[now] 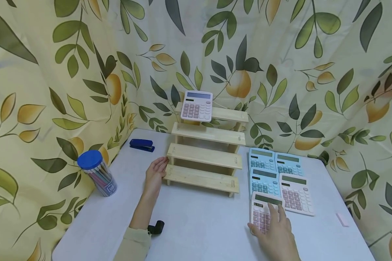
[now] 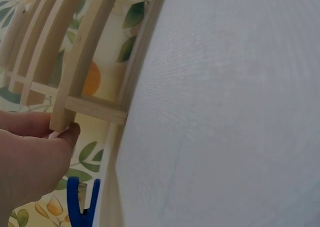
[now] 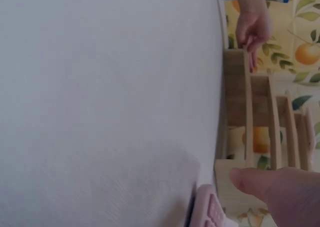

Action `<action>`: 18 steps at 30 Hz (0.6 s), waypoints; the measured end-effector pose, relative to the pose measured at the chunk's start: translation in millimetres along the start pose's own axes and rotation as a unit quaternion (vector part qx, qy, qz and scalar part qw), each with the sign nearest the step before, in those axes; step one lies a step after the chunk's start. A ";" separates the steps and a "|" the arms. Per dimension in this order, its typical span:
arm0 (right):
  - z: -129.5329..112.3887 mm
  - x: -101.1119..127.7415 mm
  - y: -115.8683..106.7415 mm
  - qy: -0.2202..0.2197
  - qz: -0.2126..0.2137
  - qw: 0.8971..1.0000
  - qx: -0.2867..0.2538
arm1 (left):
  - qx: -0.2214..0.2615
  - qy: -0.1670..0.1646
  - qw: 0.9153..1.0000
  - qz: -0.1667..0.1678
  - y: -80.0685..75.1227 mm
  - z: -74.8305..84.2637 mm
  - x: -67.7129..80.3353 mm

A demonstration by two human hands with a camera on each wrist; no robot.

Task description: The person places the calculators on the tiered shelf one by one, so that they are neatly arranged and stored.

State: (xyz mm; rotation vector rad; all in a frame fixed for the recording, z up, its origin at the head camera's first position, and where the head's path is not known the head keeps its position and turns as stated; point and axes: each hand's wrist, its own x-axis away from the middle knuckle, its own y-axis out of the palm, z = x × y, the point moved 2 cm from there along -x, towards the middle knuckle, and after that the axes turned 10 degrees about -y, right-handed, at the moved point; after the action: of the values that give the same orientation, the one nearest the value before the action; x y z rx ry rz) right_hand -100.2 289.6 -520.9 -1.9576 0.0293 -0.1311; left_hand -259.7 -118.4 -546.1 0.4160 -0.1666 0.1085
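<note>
A four-tier wooden step shelf (image 1: 204,156) stands mid-table. At the left end of its lowest tier, my left hand (image 1: 155,174) pinches the board between thumb and fingers, seen close in the left wrist view. On the top tier leans a white calculator with pinkish keys (image 1: 196,106). My right hand (image 1: 277,232), fingers spread, is over the nearest pink-and-white calculator (image 1: 260,216); its thumb (image 3: 252,182) shows apart from that calculator (image 3: 207,207) in the right wrist view. Another pink-and-white calculator (image 1: 296,194) lies behind it, with three blue calculators (image 1: 264,181) beyond.
A dark blue stapler (image 1: 141,144) sits left of the shelf. Nearer on that side stands a clear jar (image 1: 109,186) of pens with a blue lid. A small pink block (image 1: 342,219) lies by the right edge. Leaf-patterned curtains (image 1: 189,43) enclose the table.
</note>
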 end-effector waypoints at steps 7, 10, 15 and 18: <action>-0.7 1.5 11.2 -0.011 0.006 1.000 0.026 | 0.002 -0.001 1.000 0.001 -0.3 -0.6 -0.2; -1.2 1.3 13.2 -0.008 0.000 0.999 0.035 | 0.001 0.001 1.000 0.000 -0.2 -0.9 -0.4; -4.0 1.1 13.9 0.010 0.002 0.999 0.038 | 0.000 0.000 1.000 -0.002 0.2 -0.8 -0.7; -4.8 1.2 14.1 0.013 0.002 0.999 0.038 | 0.001 -0.003 1.000 0.001 0.1 -0.3 -0.3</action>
State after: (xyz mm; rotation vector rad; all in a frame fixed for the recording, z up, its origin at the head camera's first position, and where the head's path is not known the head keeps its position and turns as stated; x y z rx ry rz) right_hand -99.0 279.7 -532.0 -1.8795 0.0445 -0.1537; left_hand -260.0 -118.2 -546.4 0.4184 -0.1724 0.1099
